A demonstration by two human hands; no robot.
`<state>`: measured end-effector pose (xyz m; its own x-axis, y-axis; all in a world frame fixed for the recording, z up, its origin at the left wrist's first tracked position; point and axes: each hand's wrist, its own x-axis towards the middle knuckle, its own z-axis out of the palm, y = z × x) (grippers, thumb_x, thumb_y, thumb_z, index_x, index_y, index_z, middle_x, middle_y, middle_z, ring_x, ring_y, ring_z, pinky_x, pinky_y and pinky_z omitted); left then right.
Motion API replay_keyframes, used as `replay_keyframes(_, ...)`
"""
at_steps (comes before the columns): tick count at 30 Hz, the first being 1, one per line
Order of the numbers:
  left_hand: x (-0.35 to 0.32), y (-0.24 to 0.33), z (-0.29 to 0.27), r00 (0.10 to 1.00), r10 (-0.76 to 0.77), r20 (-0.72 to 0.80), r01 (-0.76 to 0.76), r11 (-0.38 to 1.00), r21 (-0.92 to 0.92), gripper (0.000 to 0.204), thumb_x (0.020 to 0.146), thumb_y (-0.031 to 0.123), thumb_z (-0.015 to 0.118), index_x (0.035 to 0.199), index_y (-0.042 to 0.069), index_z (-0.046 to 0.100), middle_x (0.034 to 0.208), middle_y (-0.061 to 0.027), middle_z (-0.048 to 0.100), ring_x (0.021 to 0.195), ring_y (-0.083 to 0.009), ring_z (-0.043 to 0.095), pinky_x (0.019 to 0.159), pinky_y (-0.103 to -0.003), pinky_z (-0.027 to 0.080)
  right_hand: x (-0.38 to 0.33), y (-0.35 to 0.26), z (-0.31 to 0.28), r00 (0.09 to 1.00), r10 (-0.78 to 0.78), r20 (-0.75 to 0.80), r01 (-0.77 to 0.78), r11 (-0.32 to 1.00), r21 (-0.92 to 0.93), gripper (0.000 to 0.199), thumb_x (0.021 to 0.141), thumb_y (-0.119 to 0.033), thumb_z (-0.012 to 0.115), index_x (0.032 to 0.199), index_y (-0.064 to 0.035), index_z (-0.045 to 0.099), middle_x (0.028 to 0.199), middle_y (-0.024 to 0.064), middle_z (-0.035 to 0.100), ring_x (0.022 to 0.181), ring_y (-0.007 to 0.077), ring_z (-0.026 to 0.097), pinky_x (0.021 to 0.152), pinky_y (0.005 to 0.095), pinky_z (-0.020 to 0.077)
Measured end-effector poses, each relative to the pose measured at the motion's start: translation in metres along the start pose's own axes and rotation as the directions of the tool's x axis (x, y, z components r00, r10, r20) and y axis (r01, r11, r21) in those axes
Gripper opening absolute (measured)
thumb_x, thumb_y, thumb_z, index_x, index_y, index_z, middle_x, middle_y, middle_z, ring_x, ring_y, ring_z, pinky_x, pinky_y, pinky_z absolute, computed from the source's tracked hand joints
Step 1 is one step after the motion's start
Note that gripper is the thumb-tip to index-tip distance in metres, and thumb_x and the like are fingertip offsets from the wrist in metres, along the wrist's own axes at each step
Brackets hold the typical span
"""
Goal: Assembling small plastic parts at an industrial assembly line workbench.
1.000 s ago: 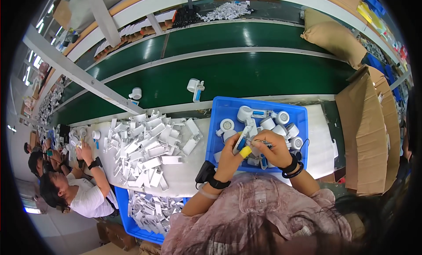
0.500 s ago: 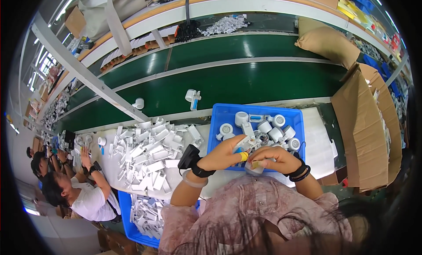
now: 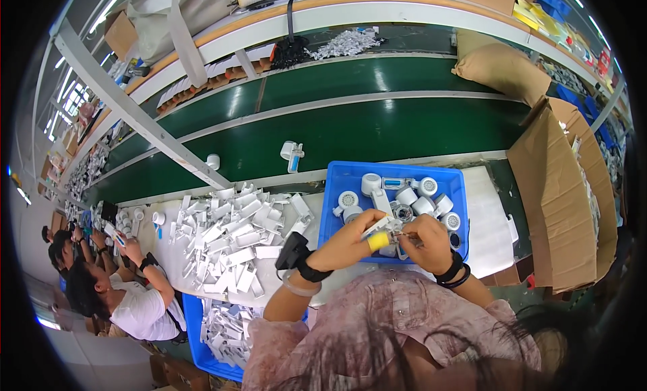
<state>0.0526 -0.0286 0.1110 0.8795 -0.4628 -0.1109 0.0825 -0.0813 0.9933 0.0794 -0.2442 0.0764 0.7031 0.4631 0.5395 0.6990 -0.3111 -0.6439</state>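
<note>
White housing held over the blue bin
The left grip closes around it; the right grip bunches its fingers beside it, whether pinching anything I cannot tell.

Room beyond tray; carton (right) blocks
</note>
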Motion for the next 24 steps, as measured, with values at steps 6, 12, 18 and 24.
replay_keyframes(6, 0.008, -0.043, 0.024, 0.962, 0.108, -0.251, -0.166, 0.96, -0.223, 0.028, 0.097, 0.011, 0.042, 0.123, 0.002, 0.046, 0.103, -0.0056, 0.056, 0.085, -0.0112, 0.053, 0.074, -0.025, 0.043, 0.001, 0.007, 0.006, 0.991, -0.057, -0.12, 0.049, 0.996, -0.072, 0.018, 0.072, -0.004, 0.075, 0.079, -0.0056, 0.059, 0.073, 0.0079, 0.06, 0.06, 0.023, 0.057, 0.053, 0.0315, 0.0434)
replay_keyframes(12, 0.01, -0.051, 0.032, 0.941, 0.042, -0.335, -0.145, 0.947, -0.288, 0.03, 0.097, 0.01, 0.04, 0.125, 0.002, 0.044, 0.105, -0.0067, 0.056, 0.083, -0.0117, 0.053, 0.072, -0.025, 0.044, -0.005, 0.007, 0.011, 0.964, 0.264, -0.011, -0.25, 0.926, 0.283, 0.014, 0.077, -0.003, 0.072, 0.087, -0.0025, 0.063, 0.078, 0.0074, 0.064, 0.068, 0.0175, 0.061, 0.062, 0.0273, 0.0472)
replay_keyframes(18, 0.004, -0.05, 0.035, 0.934, 0.069, -0.35, -0.189, 0.927, -0.324, 0.036, 0.092, 0.007, 0.04, 0.128, 0.001, 0.044, 0.115, -0.007, 0.054, 0.105, -0.013, 0.051, 0.092, -0.026, 0.04, -0.004, 0.007, 0.012, 0.992, 0.119, -0.033, -0.107, 0.962, 0.249, 0.014, 0.079, 0.001, 0.068, 0.093, -0.0027, 0.065, 0.083, 0.0099, 0.064, 0.072, 0.0203, 0.062, 0.065, 0.0279, 0.0486)
replay_keyframes(24, 0.005, -0.052, 0.039, 0.939, 0.138, -0.315, -0.246, 0.908, -0.338, 0.041, 0.089, 0.002, 0.035, 0.13, 0.0, 0.036, 0.1, -0.0092, 0.052, 0.072, -0.0132, 0.053, 0.063, -0.025, 0.049, -0.001, 0.006, 0.014, 0.99, -0.084, -0.117, 0.096, 0.99, 0.101, 0.017, 0.073, 0.004, 0.069, 0.088, -0.004, 0.068, 0.086, 0.0089, 0.064, 0.074, 0.0234, 0.062, 0.064, 0.0307, 0.0489)
